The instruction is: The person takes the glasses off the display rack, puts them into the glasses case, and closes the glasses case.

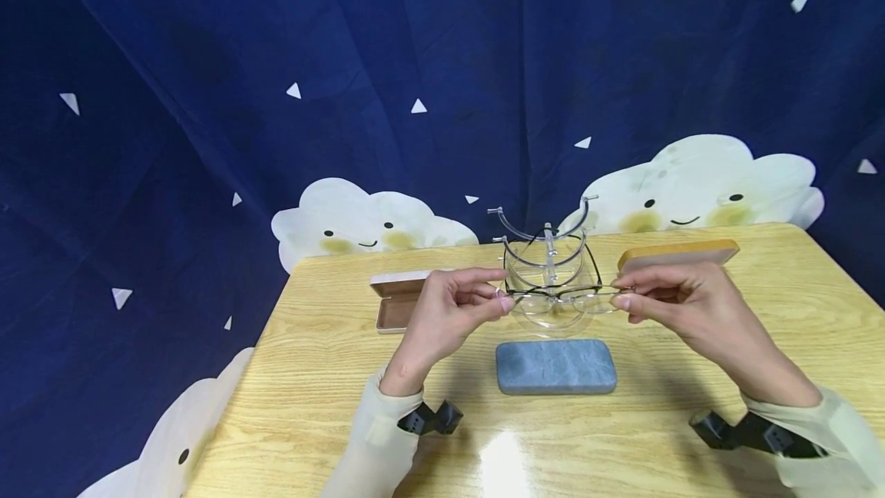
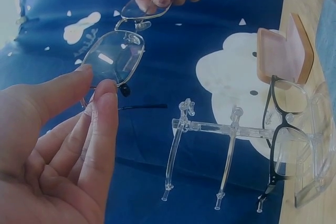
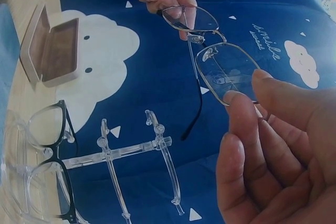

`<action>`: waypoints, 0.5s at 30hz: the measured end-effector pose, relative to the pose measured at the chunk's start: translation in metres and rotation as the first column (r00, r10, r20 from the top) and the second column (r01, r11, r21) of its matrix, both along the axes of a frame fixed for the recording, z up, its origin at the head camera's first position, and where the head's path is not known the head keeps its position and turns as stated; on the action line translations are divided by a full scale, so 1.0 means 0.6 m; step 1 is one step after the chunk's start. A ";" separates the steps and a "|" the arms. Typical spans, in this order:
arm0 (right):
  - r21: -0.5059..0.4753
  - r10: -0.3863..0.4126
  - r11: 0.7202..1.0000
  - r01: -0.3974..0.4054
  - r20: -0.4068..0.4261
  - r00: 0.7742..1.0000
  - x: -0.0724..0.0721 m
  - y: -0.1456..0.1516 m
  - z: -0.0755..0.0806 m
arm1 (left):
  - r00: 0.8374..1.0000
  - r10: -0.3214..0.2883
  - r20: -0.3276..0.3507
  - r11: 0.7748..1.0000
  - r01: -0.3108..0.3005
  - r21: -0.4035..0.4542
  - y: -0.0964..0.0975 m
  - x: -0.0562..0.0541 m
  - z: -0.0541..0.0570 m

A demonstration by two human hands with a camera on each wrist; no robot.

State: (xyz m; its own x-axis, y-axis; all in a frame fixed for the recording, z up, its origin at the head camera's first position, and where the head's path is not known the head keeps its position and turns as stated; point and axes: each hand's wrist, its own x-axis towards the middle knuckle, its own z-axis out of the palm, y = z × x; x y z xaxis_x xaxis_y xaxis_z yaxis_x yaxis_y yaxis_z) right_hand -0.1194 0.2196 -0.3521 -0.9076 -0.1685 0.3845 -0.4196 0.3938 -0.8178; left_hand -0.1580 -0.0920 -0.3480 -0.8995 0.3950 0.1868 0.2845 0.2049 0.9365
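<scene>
A pair of thin metal-rimmed eyeglasses (image 1: 596, 301) is held up level between both hands, over the front of a clear tiered display stand (image 1: 550, 258). My left hand (image 1: 451, 310) pinches one end of the frame between thumb and fingers. At the opposite end, the thumb and fingers of my right hand (image 1: 691, 304) pinch the rim. The dark-tipped temple arms (image 3: 195, 114) point away behind the lenses. A second pair, black-framed eyeglasses (image 2: 274, 129), sits on the stand's lowest tier. Both upper tiers carry nothing.
A blue marbled glasses case (image 1: 556, 367) lies closed in front of the stand. To the left, a pale case (image 1: 397, 312) with a brown lining stands open. An orange-edged case (image 1: 677, 253) is behind the right hand. A dark blue curtain hangs beyond the wooden table (image 1: 311, 406).
</scene>
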 end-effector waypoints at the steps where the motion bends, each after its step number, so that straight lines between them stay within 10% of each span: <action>1: 0.001 0.000 1.000 0.000 0.002 1.000 0.000 0.000 0.000 | 1.000 0.000 -0.006 1.000 0.000 -0.005 0.000 0.000 0.000; 15: 0.004 -0.015 1.000 0.015 0.034 0.999 0.000 -0.001 -0.001 | 0.999 -0.003 -0.032 0.999 0.002 -0.042 0.000 0.000 -0.002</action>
